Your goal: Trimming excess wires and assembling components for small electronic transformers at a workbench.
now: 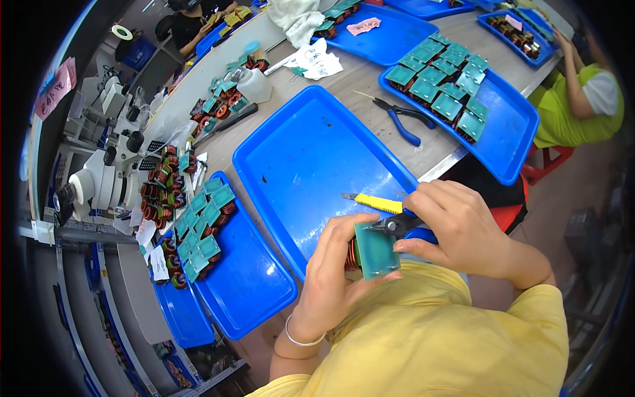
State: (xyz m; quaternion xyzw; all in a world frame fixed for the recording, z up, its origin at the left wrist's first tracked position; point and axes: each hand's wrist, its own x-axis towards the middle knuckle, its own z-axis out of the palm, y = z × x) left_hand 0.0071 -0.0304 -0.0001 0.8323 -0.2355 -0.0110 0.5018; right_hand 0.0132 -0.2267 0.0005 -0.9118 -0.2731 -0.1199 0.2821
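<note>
My left hand [323, 272] grips a green circuit board [380, 257], tilted toward me, with a copper-wound coil [352, 255] showing behind its left edge. In my right hand [456, 225] is a pair of cutters [397, 225] with dark jaws and blue handles. Its jaws meet the board's upper edge, by small metal pins; whether they are closed on a pin I cannot tell. Just beyond my hands, a yellow utility knife [378, 202] lies in a large blue tray [297, 159], its blade pointing left.
Blue-handled pliers [403, 124] lie beyond the tray. At right, a blue tray [509, 126] carries rows of green boards; another tray [254, 278] with boards is at left, beside stacked coils [162, 192]. A person [575, 99] sits at far right, another [195, 23] at the top.
</note>
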